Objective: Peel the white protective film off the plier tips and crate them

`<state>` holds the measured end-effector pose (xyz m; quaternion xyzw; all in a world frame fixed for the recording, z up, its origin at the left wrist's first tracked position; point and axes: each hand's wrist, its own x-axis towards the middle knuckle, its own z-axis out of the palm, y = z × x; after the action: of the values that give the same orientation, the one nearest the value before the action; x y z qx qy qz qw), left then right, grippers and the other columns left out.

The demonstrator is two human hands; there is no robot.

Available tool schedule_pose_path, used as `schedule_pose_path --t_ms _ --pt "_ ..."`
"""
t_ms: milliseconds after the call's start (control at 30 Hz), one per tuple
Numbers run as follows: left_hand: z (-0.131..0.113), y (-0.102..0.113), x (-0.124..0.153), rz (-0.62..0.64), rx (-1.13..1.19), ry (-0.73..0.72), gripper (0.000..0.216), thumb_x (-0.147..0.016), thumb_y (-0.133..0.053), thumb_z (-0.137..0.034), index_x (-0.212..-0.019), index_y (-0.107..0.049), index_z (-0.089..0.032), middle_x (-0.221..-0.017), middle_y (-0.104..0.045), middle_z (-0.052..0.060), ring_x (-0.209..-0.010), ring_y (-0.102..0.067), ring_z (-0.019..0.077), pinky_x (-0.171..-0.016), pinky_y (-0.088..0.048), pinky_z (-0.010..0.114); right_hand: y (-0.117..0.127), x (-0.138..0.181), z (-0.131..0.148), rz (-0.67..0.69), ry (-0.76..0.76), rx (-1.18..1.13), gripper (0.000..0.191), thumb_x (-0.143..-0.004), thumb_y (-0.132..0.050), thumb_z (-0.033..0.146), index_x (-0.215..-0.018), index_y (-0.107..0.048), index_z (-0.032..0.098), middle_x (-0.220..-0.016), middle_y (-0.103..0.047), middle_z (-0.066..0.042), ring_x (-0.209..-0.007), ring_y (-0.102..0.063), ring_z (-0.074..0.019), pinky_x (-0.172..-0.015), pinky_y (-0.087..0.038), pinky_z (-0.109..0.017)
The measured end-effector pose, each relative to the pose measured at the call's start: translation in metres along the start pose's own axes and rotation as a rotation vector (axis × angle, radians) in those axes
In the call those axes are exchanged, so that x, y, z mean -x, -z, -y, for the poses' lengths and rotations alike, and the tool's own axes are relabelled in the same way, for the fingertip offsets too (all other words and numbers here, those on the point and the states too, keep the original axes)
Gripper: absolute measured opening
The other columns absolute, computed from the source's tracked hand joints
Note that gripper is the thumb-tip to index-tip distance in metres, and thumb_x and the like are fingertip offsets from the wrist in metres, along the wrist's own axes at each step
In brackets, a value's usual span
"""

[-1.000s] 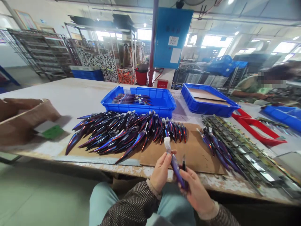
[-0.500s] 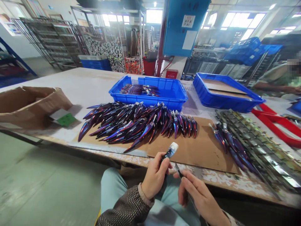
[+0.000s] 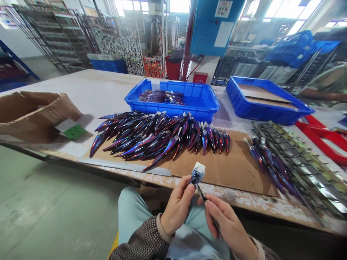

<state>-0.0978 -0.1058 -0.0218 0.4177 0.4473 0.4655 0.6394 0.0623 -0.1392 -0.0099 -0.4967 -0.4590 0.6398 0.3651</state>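
Note:
My left hand (image 3: 177,206) is closed round an iridescent purple-blue horn-shaped piece (image 3: 196,175) with a white-taped end pointing up. My right hand (image 3: 227,224) grips a thin dark blade-like tool (image 3: 202,195), whose tip touches the piece just below the tape. Both hands hover over my lap at the table's near edge. On a brown cardboard sheet (image 3: 230,169) ahead lies a long heap of several similar shiny pieces (image 3: 159,137). A smaller bunch of pieces (image 3: 268,162) lies to the right.
A blue tray (image 3: 200,104) behind the heap holds more pieces. A second blue tray (image 3: 268,108) with cardboard stands to its right, beside metal racks (image 3: 298,162) and red plastic (image 3: 322,137). A torn cardboard box (image 3: 32,113) sits at left. Another person's arm (image 3: 322,92) shows far right.
The piece was turned from slanting between both hands to upright in my left hand. My right hand let go of it and brought the thin tool's tip up against it.

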Motion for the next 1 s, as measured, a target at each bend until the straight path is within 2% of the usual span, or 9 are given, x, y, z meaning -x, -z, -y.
schedule_pose_path --t_ms 167,300,567,800,900,1000 --pt "-0.005 0.0 0.002 0.0 -0.05 -0.085 0.043 -0.092 -0.059 -0.055 -0.118 -0.068 -0.023 -0.092 -0.063 0.004 -0.08 -0.053 0.0185 -0.079 -0.045 0.028 -0.002 0.001 -0.001 -0.008 -0.004 -0.037 0.047 -0.095 -0.054 0.064 -0.094 -0.062 0.018 -0.04 -0.046 0.009 -0.033 -0.029 -0.0075 -0.036 -0.021 -0.02" --pt "-0.004 0.001 0.006 0.02 -0.104 -0.165 0.044 -0.095 -0.056 -0.053 -0.122 -0.063 -0.019 -0.096 -0.063 0.006 -0.082 -0.053 0.0185 -0.081 -0.045 0.03 -0.004 0.004 -0.001 0.01 -0.023 -0.098 0.048 -0.095 -0.052 0.064 -0.096 -0.061 0.017 -0.038 -0.043 0.011 -0.032 -0.025 -0.0064 -0.035 -0.019 -0.019" --pt "0.0 0.001 0.011 0.073 -0.054 -0.232 0.036 -0.098 -0.056 -0.046 -0.123 -0.058 -0.021 -0.094 -0.06 0.003 -0.078 -0.051 0.0145 -0.076 -0.044 0.027 -0.007 0.009 0.0 0.009 -0.021 -0.087 0.051 -0.093 -0.054 0.066 -0.094 -0.06 0.015 -0.038 -0.043 0.011 -0.031 -0.025 -0.0054 -0.035 -0.018 -0.019" --pt "0.003 0.002 0.015 0.098 -0.014 -0.203 0.034 -0.099 -0.056 -0.042 -0.126 -0.056 -0.022 -0.087 -0.057 0.002 -0.072 -0.052 0.0131 -0.073 -0.046 0.026 -0.004 0.012 -0.004 0.029 -0.017 -0.101 0.047 -0.096 -0.053 0.061 -0.097 -0.062 0.015 -0.038 -0.042 0.011 -0.032 -0.023 -0.0055 -0.036 -0.018 -0.019" --pt "0.001 0.0 0.02 0.1 -0.004 -0.215 0.032 -0.098 -0.057 -0.04 -0.125 -0.058 -0.022 -0.086 -0.056 0.001 -0.07 -0.054 0.0129 -0.072 -0.047 0.026 -0.007 0.017 -0.006 -0.006 -0.01 -0.093 0.049 -0.094 -0.054 0.064 -0.094 -0.063 0.015 -0.039 -0.041 0.01 -0.033 -0.024 -0.0057 -0.036 -0.018 -0.019" --pt "-0.002 -0.003 0.027 0.163 0.069 -0.212 0.03 -0.099 -0.057 -0.039 -0.125 -0.058 -0.024 -0.085 -0.056 0.001 -0.07 -0.057 0.0134 -0.071 -0.049 0.027 -0.015 0.026 -0.008 -0.076 -0.018 -0.076 0.054 -0.092 -0.054 0.069 -0.09 -0.064 0.016 -0.038 -0.041 0.01 -0.033 -0.024 -0.006 -0.037 -0.02 -0.02"
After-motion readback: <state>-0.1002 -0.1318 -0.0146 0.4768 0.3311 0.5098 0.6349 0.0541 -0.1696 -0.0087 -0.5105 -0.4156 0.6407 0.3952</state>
